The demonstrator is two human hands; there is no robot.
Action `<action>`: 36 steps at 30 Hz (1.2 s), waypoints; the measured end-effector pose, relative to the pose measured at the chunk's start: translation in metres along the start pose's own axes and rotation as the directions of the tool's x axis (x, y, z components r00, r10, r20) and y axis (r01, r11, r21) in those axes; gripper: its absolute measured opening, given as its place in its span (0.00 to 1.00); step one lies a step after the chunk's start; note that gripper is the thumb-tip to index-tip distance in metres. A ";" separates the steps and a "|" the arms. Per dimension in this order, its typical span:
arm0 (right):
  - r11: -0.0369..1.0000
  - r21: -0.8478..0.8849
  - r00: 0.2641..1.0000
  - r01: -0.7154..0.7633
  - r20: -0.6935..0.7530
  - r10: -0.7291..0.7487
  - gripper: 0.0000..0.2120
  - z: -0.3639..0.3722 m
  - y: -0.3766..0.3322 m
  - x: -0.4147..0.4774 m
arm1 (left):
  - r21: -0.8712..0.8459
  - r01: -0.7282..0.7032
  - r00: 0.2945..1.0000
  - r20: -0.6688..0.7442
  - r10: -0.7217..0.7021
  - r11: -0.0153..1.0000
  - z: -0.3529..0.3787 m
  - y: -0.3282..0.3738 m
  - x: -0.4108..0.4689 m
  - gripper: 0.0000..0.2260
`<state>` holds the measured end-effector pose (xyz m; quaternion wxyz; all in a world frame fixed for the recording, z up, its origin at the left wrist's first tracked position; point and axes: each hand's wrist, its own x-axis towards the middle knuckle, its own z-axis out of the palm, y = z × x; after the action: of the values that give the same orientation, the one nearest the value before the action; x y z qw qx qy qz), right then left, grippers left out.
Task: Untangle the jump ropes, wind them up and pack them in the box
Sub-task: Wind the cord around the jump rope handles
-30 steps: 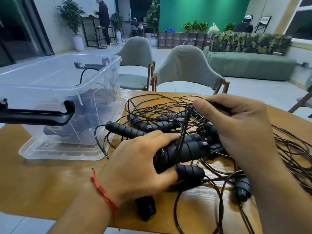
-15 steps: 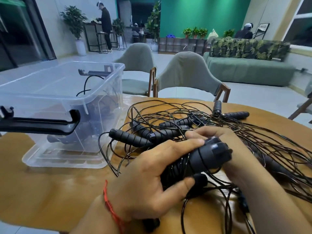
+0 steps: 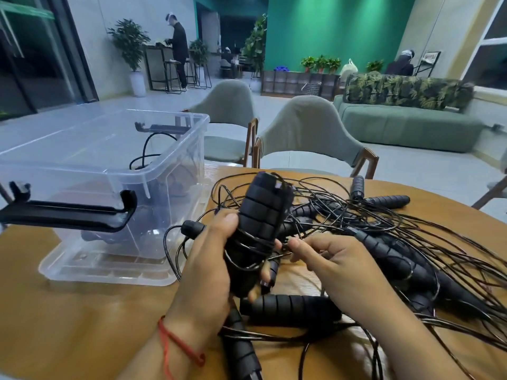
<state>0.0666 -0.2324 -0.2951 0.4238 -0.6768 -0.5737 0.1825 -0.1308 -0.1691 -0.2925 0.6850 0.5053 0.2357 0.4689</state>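
Both hands grip: my left hand now holds the cord-wound jump-rope handles upright, raised off the tangle, my right hand pinches the trailing cord at the wraps; winding seems nearly done, with the clear box near on my left.

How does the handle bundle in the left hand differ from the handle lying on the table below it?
The handle bundle stands upright, gripped by the left hand; the lying handle rests flat on the table. The bundle has cord wound round its lower part; the lying handle has none. Both are black and ribbed.
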 end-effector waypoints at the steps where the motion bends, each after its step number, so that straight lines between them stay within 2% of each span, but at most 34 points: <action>1: 0.999 -0.035 0.999 0.037 -0.004 -0.038 0.11 -0.001 -0.003 -0.003 | -0.051 0.027 0.999 -0.033 -0.029 0.998 -0.002 0.001 0.002 0.27; 3: 0.990 -0.105 0.995 0.098 0.013 -0.098 0.05 -0.002 -0.009 -0.006 | -0.113 0.050 0.994 -0.090 -0.060 0.992 -0.004 0.003 0.005 0.26; 5: 0.973 -0.177 0.989 0.149 0.030 -0.145 0.10 -0.003 -0.013 -0.008 | -0.132 0.065 0.989 -0.120 -0.081 0.989 -0.006 0.003 0.008 0.27; 8: 0.933 -0.283 0.970 0.224 -0.030 -0.242 0.10 -0.004 -0.018 -0.009 | -0.118 0.064 0.986 -0.145 -0.081 0.991 -0.010 0.002 0.009 0.27; 11: 0.913 -0.332 0.963 0.237 -0.046 -0.266 0.12 -0.003 -0.022 -0.011 | -0.021 0.053 0.984 -0.170 -0.056 0.998 -0.012 -0.002 0.009 0.27; 13: 0.907 -0.349 0.964 0.235 -0.035 -0.263 0.13 -0.002 -0.024 -0.012 | 0.111 0.034 0.985 -0.172 -0.014 0.993 -0.011 -0.005 0.007 0.27; 16: 0.923 -0.316 0.971 0.220 -0.022 -0.239 0.10 0.000 -0.023 -0.011 | 0.303 -0.022 0.992 -0.109 0.058 0.953 -0.005 -0.005 0.002 0.22; 20: 0.972 -0.176 0.987 0.154 -0.007 -0.158 0.10 -0.004 -0.020 -0.009 | 0.422 -0.121 0.988 -0.037 0.151 0.899 0.000 -0.004 -0.004 0.13; 23: 0.985 -0.111 0.992 0.129 0.025 -0.127 0.10 -0.006 -0.021 -0.007 | 0.452 -0.211 0.972 0.005 0.234 0.867 0.001 -0.002 -0.006 0.19; 27: 0.994 -0.041 0.994 0.105 0.046 -0.103 0.10 -0.011 -0.023 -0.005 | 0.396 -0.321 0.942 0.038 0.333 0.860 0.001 0.006 -0.008 0.27; 30: 0.992 -0.001 0.988 0.126 0.085 -0.125 0.10 -0.014 -0.028 -0.009 | 0.503 -0.340 0.917 -0.008 0.398 0.795 -0.006 0.009 -0.003 0.30; 32: 0.986 -0.060 0.974 0.157 0.173 -0.145 0.10 -0.012 -0.033 -0.013 | 0.617 -0.323 0.897 -0.042 0.440 0.718 -0.012 0.008 0.000 0.32; 34: 0.956 -0.218 0.963 0.197 0.224 -0.148 0.08 -0.009 -0.035 -0.017 | 0.719 -0.284 0.870 -0.084 0.485 0.634 -0.015 0.007 0.002 0.30; 36: 0.925 -0.317 0.964 0.210 0.226 -0.141 0.08 -0.009 -0.036 -0.017 | 0.755 -0.241 0.859 -0.126 0.496 0.610 -0.018 0.006 0.003 0.27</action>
<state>0.0466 -0.2520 -0.2660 0.2566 -0.6632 -0.6945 0.1094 -0.1462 -0.1581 -0.2928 0.2710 0.6848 0.3970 0.5477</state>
